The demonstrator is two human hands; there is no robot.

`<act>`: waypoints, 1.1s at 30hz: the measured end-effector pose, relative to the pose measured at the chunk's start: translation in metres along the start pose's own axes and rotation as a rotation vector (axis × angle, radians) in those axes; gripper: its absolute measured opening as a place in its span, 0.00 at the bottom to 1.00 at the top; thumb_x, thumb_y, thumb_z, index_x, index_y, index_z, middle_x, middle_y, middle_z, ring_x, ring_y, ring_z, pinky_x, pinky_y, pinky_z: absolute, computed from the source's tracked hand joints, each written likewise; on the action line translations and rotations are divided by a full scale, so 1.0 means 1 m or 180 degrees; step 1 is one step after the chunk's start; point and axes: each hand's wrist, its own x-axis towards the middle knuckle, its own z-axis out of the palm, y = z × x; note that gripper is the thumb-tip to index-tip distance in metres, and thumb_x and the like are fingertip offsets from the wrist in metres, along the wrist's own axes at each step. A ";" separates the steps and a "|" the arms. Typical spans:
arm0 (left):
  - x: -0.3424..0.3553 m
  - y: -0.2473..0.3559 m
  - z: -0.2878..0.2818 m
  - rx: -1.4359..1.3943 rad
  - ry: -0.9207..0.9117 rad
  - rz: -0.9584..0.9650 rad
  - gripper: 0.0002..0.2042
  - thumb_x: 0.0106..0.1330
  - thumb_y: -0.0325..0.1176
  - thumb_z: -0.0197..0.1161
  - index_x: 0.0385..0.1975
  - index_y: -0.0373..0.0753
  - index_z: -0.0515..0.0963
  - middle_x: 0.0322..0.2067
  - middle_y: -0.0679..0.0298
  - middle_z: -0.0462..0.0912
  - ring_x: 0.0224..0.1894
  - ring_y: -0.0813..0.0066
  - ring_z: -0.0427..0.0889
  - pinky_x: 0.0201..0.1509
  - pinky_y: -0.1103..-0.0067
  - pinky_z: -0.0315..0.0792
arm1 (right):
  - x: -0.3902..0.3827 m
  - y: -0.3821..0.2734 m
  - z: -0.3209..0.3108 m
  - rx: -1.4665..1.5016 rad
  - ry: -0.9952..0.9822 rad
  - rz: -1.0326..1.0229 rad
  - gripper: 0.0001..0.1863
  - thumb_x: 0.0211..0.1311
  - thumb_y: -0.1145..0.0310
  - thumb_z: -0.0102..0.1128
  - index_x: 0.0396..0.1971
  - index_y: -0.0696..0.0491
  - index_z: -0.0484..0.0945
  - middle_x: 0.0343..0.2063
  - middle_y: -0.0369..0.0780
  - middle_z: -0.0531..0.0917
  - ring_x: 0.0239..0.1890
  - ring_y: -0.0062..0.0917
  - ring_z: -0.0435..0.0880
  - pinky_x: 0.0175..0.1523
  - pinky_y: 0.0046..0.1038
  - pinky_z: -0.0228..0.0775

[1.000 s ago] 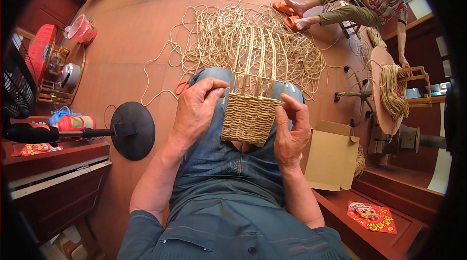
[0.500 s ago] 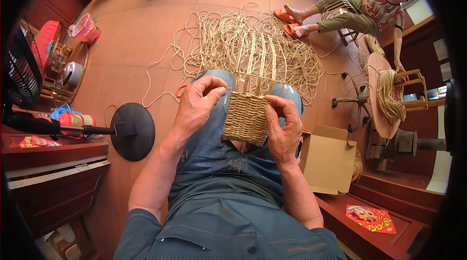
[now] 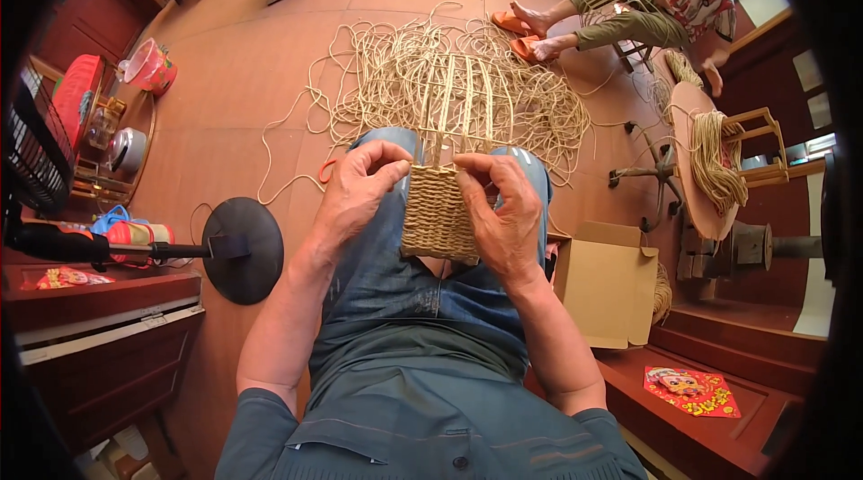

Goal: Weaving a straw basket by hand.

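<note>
A straw-coloured woven piece (image 3: 439, 216), shaped like a narrow basket, rests between my knees. Bare upright ribs (image 3: 460, 107) rise from its upper edge and spread into an open frame beyond. At the upper left corner of the weave, my left hand (image 3: 364, 195) is closed, thumb and forefinger pinching a bit of cord. My right hand (image 3: 503, 215) lies over the right part of the weave, its thumb and forefinger pinched at the top row beside the ribs. The fingertips hide how the cord runs there.
A tangled pile of straw cord (image 3: 369, 66) covers the floor ahead. Far right, a seated person (image 3: 670, 13) is beside a round board (image 3: 688, 143) bearing a cord hank (image 3: 717, 156). A cardboard box (image 3: 607, 287) is at my right, a black round base (image 3: 243, 251) at my left.
My right hand has moved left along the top edge of the weave. My left hand has come up against its left corner. The seated person's hand has drawn away from the cord hank.
</note>
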 end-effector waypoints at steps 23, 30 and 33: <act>0.007 -0.004 0.006 -0.0361 -0.0094 0.0440 0.21 0.76 0.19 0.55 0.68 0.33 0.76 0.45 0.63 0.84 0.44 0.80 0.83 0.50 0.79 0.83 | 0.026 -0.001 0.021 -0.1735 -0.0807 -0.0968 0.10 0.71 0.67 0.67 0.49 0.48 0.85 0.34 0.40 0.85 0.36 0.39 0.88 0.42 0.40 0.79; 0.004 0.000 0.009 -0.0256 -0.0013 0.0431 0.20 0.75 0.20 0.57 0.66 0.34 0.78 0.44 0.63 0.85 0.44 0.79 0.84 0.50 0.78 0.82 | 0.029 0.006 0.021 -0.1659 -0.0749 -0.1206 0.04 0.72 0.68 0.66 0.43 0.49 0.84 0.33 0.40 0.85 0.34 0.39 0.88 0.40 0.39 0.78; -0.006 0.011 0.017 0.0696 0.0638 0.0934 0.14 0.73 0.22 0.63 0.56 0.36 0.84 0.42 0.60 0.87 0.44 0.68 0.87 0.52 0.73 0.82 | 0.024 0.005 0.013 -0.1371 -0.0634 -0.1166 0.04 0.72 0.70 0.67 0.43 0.50 0.85 0.34 0.41 0.86 0.34 0.39 0.88 0.40 0.37 0.79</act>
